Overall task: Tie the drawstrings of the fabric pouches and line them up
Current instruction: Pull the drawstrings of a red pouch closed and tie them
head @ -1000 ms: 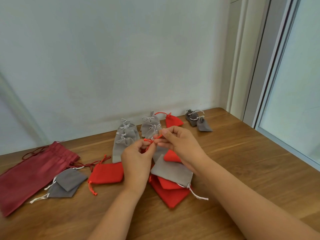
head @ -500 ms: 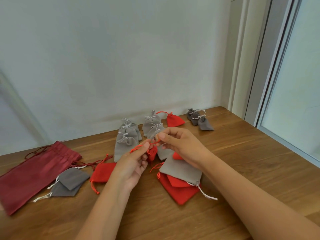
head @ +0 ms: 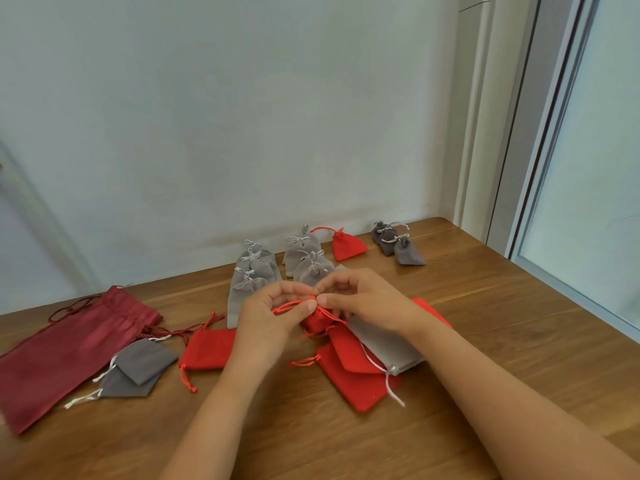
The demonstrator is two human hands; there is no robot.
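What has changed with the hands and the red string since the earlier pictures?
Half a second ago the left hand had pulled its end of the red drawstring down-left, apart from the right hand. Now both hands meet again, each pinching the string just above the small red pouch. The tied grey pouches at the back and the large dark red bag stayed put.

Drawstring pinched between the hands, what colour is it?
Red drawstring, same as its pouch; head view shows it best.
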